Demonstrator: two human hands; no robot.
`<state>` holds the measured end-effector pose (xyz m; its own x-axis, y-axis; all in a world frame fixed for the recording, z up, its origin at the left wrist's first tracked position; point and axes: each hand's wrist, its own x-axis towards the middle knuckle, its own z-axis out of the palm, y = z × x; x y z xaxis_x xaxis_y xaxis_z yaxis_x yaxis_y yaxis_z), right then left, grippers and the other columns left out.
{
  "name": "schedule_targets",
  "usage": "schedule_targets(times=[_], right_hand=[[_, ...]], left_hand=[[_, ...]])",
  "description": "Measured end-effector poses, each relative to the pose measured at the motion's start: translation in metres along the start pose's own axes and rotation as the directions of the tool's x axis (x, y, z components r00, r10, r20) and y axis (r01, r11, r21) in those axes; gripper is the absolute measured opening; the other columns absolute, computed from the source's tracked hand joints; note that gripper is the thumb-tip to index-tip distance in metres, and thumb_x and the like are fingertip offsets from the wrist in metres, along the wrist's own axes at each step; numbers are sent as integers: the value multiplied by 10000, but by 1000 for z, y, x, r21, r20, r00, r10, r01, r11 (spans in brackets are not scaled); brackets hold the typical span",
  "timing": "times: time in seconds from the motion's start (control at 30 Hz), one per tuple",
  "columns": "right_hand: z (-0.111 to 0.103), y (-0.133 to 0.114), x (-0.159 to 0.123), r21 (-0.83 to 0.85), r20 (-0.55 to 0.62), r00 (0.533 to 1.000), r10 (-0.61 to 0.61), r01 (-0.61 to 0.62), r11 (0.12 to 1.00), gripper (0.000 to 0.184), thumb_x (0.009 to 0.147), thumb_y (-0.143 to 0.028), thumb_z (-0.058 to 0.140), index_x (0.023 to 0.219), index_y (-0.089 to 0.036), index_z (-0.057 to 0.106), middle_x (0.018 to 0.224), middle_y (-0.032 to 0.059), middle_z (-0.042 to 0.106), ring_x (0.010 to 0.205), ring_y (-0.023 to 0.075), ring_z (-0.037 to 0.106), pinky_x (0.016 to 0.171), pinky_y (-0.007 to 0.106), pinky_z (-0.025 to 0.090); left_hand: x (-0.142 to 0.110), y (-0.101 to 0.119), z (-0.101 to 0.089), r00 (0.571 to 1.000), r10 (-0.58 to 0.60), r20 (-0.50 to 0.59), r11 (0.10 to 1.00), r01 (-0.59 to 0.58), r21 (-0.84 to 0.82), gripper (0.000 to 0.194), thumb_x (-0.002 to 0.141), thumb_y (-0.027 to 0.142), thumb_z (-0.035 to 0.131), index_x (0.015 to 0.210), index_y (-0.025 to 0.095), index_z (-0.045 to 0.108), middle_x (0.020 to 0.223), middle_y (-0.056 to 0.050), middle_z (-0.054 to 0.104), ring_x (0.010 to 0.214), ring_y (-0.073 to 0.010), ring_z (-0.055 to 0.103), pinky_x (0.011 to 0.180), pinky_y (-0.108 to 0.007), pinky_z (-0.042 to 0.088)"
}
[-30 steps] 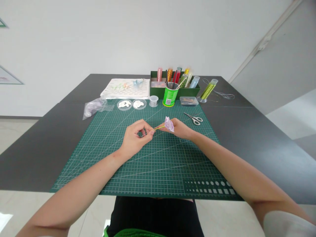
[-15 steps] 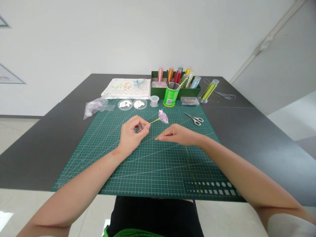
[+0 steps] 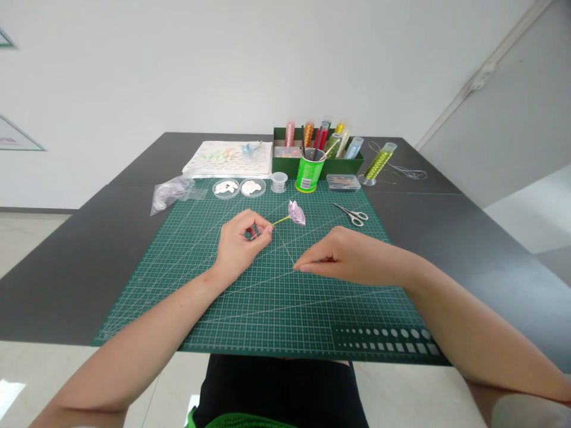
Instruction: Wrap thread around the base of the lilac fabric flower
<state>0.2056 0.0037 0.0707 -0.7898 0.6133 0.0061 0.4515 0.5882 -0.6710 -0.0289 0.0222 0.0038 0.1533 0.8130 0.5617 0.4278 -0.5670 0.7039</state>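
My left hand [image 3: 243,241] pinches the thin stem of a pale purple flower [image 3: 297,213] between thumb and fingertips. The flower's head points to the right, and green wrapping shows on the stem just below it. A fine thread [image 3: 284,245] runs taut from the stem down to my right hand [image 3: 332,257], whose thumb and fingertips are closed on its end. Both hands are above the green cutting mat [image 3: 250,321]. White-handled scissors [image 3: 354,215] lie on the mat beyond my right hand.
Two dishes of white pieces [image 3: 226,189], small clear lidded pots [image 3: 279,182] and a green can [image 3: 308,172] of tools line the mat's far edge. Behind stand a dark green box [image 3: 285,165] of thread tubes and white sheets [image 3: 196,163]. A plastic bag [image 3: 167,193] lies left.
My right hand has moved right and toward me, away from the stem, and the thread now stretches between both hands. The flower and my left hand have barely shifted.
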Motion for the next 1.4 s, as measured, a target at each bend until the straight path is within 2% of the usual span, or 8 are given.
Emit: schedule_targets(times=[0.1, 0.27, 0.37, 0.57, 0.73, 1.13, 1.3, 1.4], right_hand=[[-3, -7, -3, -42, 16, 1000, -8, 8, 999, 302, 994, -300, 597, 761, -182, 748, 548, -58, 511, 499, 76, 375, 519, 245, 285], [-7, -9, -6, -64, -160, 987, -31, 20, 998, 207, 929, -330, 702, 782, -188, 735, 518, -83, 387, 476, 67, 306, 494, 247, 233], [-10, -7, -8, -126, -248, 966, -77, 46, 991, 207, 947, -326, 682, 790, -192, 692, 545, -73, 434, 497, 75, 326, 503, 246, 243], [-14, -3, -7, -259, -273, 943, -189, 117, 959, 188, 1014, -269, 578, 860, -193, 654, 699, -11, 618, 603, 103, 498, 582, 236, 355], [-13, 9, -1, -307, -341, 907, -247, 141, 941, 170, 1008, -252, 585, 868, -190, 660, 752, -3, 643, 619, 102, 514, 592, 235, 364], [0, 58, 18, -103, -390, 921, -29, -13, 995, 225, 959, -339, 654, 796, -184, 652, 520, -102, 324, 492, 74, 281, 537, 257, 248], [12, 74, 26, 55, -368, 929, 43, -24, 998, 253, 953, -369, 643, 787, -179, 631, 534, -104, 305, 498, 73, 290, 529, 242, 243], [17, 77, 28, 111, -324, 945, 38, -3, 994, 273, 945, -372, 638, 762, -170, 618, 582, -71, 430, 547, 84, 382, 558, 238, 297]], left_hand=[[-1, 1, 1, 998, 16, 58, 1000, -18, 23, 148, 857, 172, 633, 714, 194, 661, 671, 24, 633, 628, -110, 546, 588, -228, 447], [-4, 1, 4, 982, 19, 188, 999, -25, 31, 150, 860, 162, 623, 718, 195, 655, 706, 13, 659, 671, -123, 569, 604, -237, 440], [-7, 0, 7, 963, 27, 268, 999, -31, 12, 144, 861, 159, 629, 724, 194, 656, 702, 18, 647, 664, -119, 565, 609, -239, 430], [-14, 5, 10, 880, 73, 469, 993, -22, -113, 156, 850, 116, 650, 717, 197, 646, 692, 29, 636, 671, -114, 577, 610, -230, 428], [-17, 13, 9, 832, 115, 543, 982, -14, -187, 159, 829, 66, 653, 731, 192, 657, 725, 32, 654, 671, -100, 582, 628, -218, 451], [-15, 18, 5, 870, 160, 466, 962, -32, -270, 154, 848, 100, 661, 721, 186, 668, 705, 22, 650, 629, -92, 559, 597, -209, 460], [-12, 16, 3, 936, 136, 324, 965, -51, -258, 155, 855, 121, 662, 712, 179, 663, 678, 23, 627, 611, -88, 551, 576, -205, 446], [-10, 15, 2, 965, 99, 242, 967, -36, -251, 159, 858, 141, 663, 705, 180, 662, 672, 19, 631, 608, -92, 554, 563, -203, 447]])
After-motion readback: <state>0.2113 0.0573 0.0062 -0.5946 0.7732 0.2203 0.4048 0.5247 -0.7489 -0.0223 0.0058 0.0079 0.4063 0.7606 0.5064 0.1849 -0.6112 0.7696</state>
